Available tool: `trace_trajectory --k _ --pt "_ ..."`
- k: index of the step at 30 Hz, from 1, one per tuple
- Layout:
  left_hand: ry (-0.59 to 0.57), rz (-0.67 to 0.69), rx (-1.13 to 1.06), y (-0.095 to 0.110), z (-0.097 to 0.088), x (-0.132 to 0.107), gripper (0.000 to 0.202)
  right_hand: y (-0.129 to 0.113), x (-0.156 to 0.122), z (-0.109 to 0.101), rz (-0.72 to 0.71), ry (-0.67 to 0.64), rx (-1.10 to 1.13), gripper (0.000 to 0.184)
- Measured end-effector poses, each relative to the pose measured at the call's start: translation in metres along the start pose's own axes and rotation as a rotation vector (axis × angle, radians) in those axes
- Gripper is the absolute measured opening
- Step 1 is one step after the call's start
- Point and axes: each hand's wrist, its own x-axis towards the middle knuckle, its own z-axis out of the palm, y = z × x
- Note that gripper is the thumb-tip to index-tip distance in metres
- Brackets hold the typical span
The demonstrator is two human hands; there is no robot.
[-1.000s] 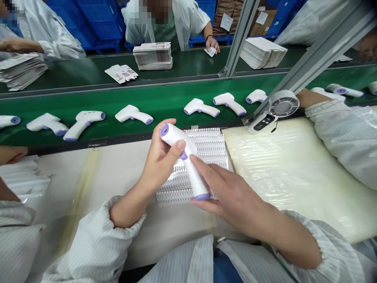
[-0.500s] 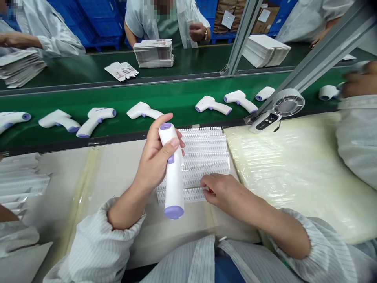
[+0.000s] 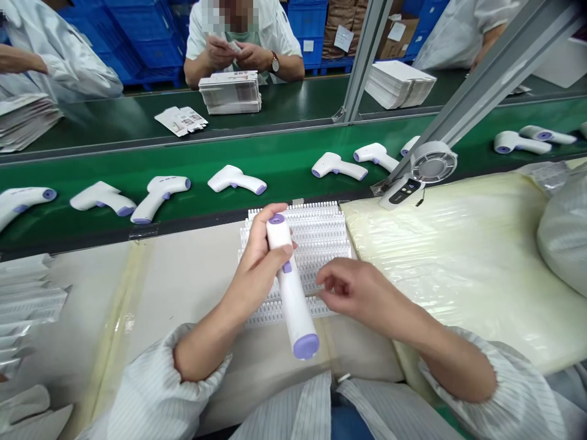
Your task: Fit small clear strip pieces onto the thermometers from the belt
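Observation:
My left hand [image 3: 259, 269] is wrapped round the head of a white and purple thermometer gun [image 3: 290, 287], whose handle points down toward me with its purple end cap showing. My right hand [image 3: 355, 290] hovers beside the handle, fingers curled in a pinch over a white sheet of small label strips [image 3: 316, 235]. What the fingertips pinch is too small to make out. The sheet lies flat on the pale worktop [image 3: 183, 281] under both hands.
A green conveyor belt [image 3: 275, 162] carries several thermometer guns [image 3: 236, 179]. A small fan [image 3: 431, 164] leans at a metal post. A plastic-wrapped foam pad [image 3: 463, 256] lies right, white packets [image 3: 27, 305] left. Other people work across the belt by stacked cartons [image 3: 230, 91].
The thermometer gun has turned so its handle points toward me. My right hand left the handle, reached down to the label sheet, then lifted slightly in a pinch. Belt items drifted right.

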Motion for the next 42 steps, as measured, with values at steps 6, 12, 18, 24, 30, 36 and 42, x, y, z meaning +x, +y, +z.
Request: trace_trajectory --k 6,12,18,24,30,36,42 --pt "0.077 -0.011 0.021 0.002 -0.008 0.003 0.06 0.003 0.006 0.019 -0.017 -0.189 -0.491 0.013" --pt "0.056 -0.043 0.044 -0.002 -0.007 0.002 0.06 0.0 0.003 0.017 -0.016 -0.192 -0.441 0.019" --pt "-0.06 -0.091 0.048 -0.003 0.01 -0.007 0.058 -0.006 0.0 -0.002 0.03 0.13 0.574 0.006" --pt "-0.114 -0.114 0.077 0.001 0.034 -0.023 0.051 -0.012 0.018 0.013 -0.029 0.366 0.95 0.008" --pt "-0.143 -0.14 0.067 -0.002 0.036 -0.028 0.047 -0.011 0.02 0.023 -0.031 0.441 0.956 0.009" --pt "-0.129 -0.121 0.042 -0.01 0.034 -0.026 0.05 -0.011 0.021 0.022 -0.027 0.456 0.924 0.008" --pt "-0.115 -0.157 0.101 -0.006 0.035 -0.029 0.054 -0.014 0.021 0.021 -0.029 0.478 0.884 0.008"
